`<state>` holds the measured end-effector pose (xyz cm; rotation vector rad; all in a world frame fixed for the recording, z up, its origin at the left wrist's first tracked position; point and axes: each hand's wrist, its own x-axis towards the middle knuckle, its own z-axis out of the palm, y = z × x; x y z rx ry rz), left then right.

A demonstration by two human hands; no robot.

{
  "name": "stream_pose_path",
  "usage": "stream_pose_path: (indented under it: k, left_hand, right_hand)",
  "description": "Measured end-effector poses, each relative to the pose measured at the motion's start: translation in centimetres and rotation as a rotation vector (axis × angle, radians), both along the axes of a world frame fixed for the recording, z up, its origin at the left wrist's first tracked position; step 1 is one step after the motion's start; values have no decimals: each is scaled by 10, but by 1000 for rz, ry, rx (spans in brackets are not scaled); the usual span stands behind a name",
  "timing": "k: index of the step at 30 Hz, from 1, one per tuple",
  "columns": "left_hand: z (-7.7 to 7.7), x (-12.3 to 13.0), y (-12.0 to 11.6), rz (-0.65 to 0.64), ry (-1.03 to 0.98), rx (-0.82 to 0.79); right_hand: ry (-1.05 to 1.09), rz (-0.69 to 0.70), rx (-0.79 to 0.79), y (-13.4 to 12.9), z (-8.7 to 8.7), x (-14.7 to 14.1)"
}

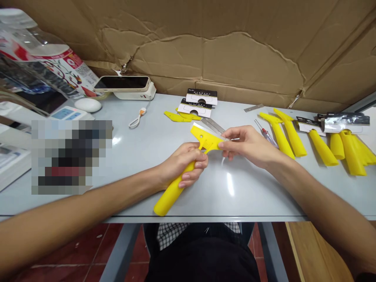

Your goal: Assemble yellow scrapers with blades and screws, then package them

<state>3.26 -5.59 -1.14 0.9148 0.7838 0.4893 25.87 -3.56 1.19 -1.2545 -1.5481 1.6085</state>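
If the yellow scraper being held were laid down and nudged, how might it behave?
The yellow scraper seems stiff, no sag showing beyond the left hand. Its rounded handle might rock, but the wide, flat head would probably stop it rolling.

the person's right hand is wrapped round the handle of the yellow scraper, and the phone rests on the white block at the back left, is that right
Not quite: the head view shows the left hand wrapped round the handle of the yellow scraper. The phone does rest on the white block at the back left.
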Motion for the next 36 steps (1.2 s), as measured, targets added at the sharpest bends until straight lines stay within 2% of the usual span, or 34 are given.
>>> stream_pose_path:
  k: [3, 5, 6, 9, 10, 12, 15, 18, 21, 24, 27, 31, 36]
  left_hand:
    - [0, -1, 1, 6, -5, -15]
    - [0, -1, 2, 25, -11, -28]
    - [1, -2, 2, 45, -13, -34]
    - [3, -1, 4, 148, -13, -38]
    - [3, -1, 5, 184, -13, -36]
    - [4, 0, 6, 232, -15, -36]
    - [4, 0, 7, 247, -23, -37]
    - [4, 0, 7, 238, -31, -20]
    - [4, -1, 7, 247, -41, -3]
    - [4, 0, 7, 273, -46, 5]
    - [4, 1, 6, 304, -36, 4]
    - [5, 4, 5, 335, 1, 0]
    - [5, 5, 3, 332, 21, 15]
  right_hand:
    - [-66, 57, 36, 2, 8, 6]
    - [-247, 114, 130, 6, 21, 21]
    - [-409, 125, 215, 9, 28, 32]
    - [-1013, -131, 545, 21, 43, 75]
    - [-1196, -196, 573, 26, 44, 89]
    - [-1390, -100, 397, 36, 40, 109]
    - [-1398, 50, 268, 48, 27, 117]
    - [-1392, 73, 270, 54, 19, 111]
    - [-1292, 78, 386, 51, 22, 103]
    - [-1075, 94, 612, 40, 32, 90]
    - [-888, 196, 788, 23, 40, 70]
    - [-796, 280, 891, 7, 38, 47]
    - [-793, 299, 955, 5, 30, 39]
